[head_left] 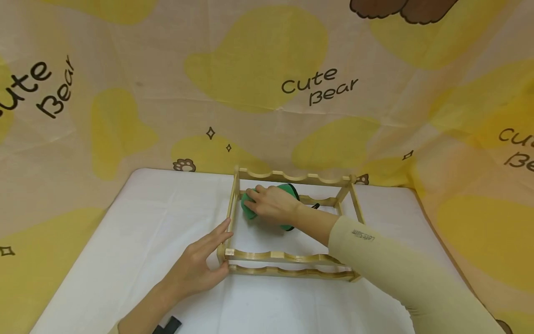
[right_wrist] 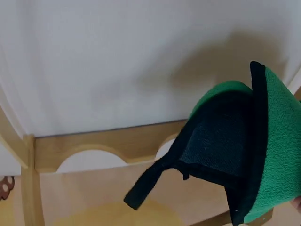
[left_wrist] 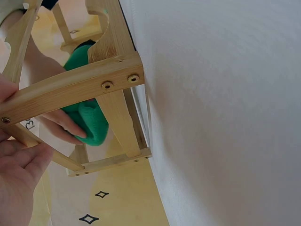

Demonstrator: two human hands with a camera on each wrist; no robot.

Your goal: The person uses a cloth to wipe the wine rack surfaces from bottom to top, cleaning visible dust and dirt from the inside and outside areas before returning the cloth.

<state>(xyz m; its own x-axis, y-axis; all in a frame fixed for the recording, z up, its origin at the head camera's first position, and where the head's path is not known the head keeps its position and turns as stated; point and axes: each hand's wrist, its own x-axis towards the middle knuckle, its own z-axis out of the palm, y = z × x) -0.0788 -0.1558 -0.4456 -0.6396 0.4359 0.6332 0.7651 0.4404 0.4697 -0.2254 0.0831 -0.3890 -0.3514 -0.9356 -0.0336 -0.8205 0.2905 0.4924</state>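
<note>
A light wooden wine rack (head_left: pixel 277 255) with scalloped rails stands on the white table. Inside its frame, my right hand (head_left: pixel 273 204) grips a green cloth (head_left: pixel 249 207) with black edging, near the rack's left end. The right wrist view shows the cloth's dark inner side (right_wrist: pixel 216 141) and a black strap (right_wrist: pixel 146 186) hanging from it; the fingers there are almost wholly out of view. At the rack's near left corner, my left hand (head_left: pixel 193 266) rests its fairly straight fingers on the side rail, thumb lower at the front. Its fingers (left_wrist: pixel 28 162) touch a bar in the left wrist view.
A fabric backdrop (head_left: pixel 254 60) with yellow patches and lettering rises behind and beside the white tabletop (head_left: pixel 104 250). A small black object (head_left: pixel 168 324) lies at the bottom edge, near the left forearm. The right sleeve (head_left: pixel 384 260) passes over the rack's near right corner.
</note>
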